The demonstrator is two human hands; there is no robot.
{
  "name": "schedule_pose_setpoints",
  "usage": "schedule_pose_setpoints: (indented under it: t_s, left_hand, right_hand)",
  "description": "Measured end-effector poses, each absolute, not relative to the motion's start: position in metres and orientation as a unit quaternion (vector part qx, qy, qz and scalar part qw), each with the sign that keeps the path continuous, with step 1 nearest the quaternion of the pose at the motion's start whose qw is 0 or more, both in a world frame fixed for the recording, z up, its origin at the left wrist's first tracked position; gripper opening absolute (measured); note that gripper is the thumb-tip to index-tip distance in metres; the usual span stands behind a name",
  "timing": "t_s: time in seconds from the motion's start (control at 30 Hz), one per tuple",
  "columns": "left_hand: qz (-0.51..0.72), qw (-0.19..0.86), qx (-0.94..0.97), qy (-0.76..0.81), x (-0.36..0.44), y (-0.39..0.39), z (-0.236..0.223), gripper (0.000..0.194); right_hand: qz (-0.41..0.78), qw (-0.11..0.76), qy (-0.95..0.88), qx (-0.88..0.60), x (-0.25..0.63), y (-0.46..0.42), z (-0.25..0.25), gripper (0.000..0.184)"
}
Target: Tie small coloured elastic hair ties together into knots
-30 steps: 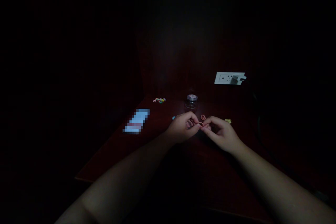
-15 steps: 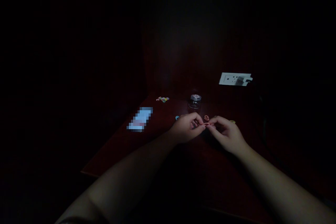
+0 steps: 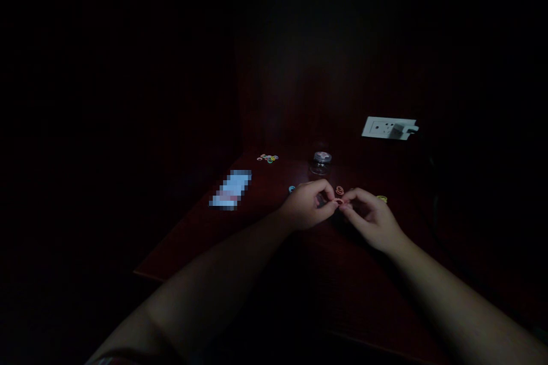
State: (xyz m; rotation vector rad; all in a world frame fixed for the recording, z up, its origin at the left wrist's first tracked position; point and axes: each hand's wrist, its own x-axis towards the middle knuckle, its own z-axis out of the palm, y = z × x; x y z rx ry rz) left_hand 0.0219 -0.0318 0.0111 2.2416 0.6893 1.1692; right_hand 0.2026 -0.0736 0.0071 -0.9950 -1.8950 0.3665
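Note:
In very dim light my left hand (image 3: 309, 206) and my right hand (image 3: 369, 218) meet fingertip to fingertip over a dark red table (image 3: 240, 234). Both pinch a small reddish ring (image 3: 338, 201) held between them. An orange ring (image 3: 339, 190) lies just behind my fingers. A yellow-green ring (image 3: 382, 199) rests to the right of my right hand, and a blue ring (image 3: 291, 189) shows to the left of my left hand.
A small glass jar (image 3: 321, 163) stands behind my hands. A little heap of coloured rings (image 3: 268, 157) lies at the back left. A pale flat rectangle (image 3: 232, 189) rests on the table's left side. A white wall socket (image 3: 389, 128) with a plug sits at the right.
Both hands stay pinched on the small ring. The view has drifted slightly left and down, so everything sits a little further right and higher in frame.

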Motion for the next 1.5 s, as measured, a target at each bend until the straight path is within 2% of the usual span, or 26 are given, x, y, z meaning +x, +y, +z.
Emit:
schedule_pose_setpoints:
  t_s: [0.47, 0.7, 0.9, 1.1, 1.23, 1.4, 1.5]
  left_hand:
    - [0.423, 0.290, 0.821, 0.252, 0.023, -0.029, 0.007, 0.010]
    - [0.415, 0.379, 0.787, 0.255, 0.025, -0.030, 0.007, 0.014]
    - [0.424, 0.333, 0.801, 0.261, 0.024, -0.029, 0.007, 0.010]
    - [0.418, 0.290, 0.826, 0.241, 0.022, -0.027, 0.005, 0.008]
    - [0.415, 0.295, 0.826, 0.242, 0.022, -0.027, 0.007, 0.008]
    - [0.407, 0.350, 0.792, 0.290, 0.024, -0.029, 0.010, 0.023]
    - [0.406, 0.368, 0.779, 0.306, 0.026, -0.029, 0.009, 0.021]
  right_hand:
    - [0.152, 0.458, -0.765, -0.426, 0.204, -0.073, 0.007, 0.014]
    - [0.181, 0.459, -0.761, -0.422, 0.205, -0.072, 0.003, 0.016]
    - [0.273, 0.473, -0.723, -0.424, 0.205, -0.069, 0.004, 0.023]
    - [0.337, 0.435, -0.722, -0.419, 0.205, -0.065, 0.002, 0.037]
    - [0.331, 0.417, -0.731, -0.427, 0.203, -0.065, -0.001, 0.037]
    - [0.279, 0.404, -0.749, -0.444, 0.204, -0.064, -0.001, 0.036]
    - [0.250, 0.401, -0.758, -0.451, 0.206, -0.064, -0.002, 0.033]
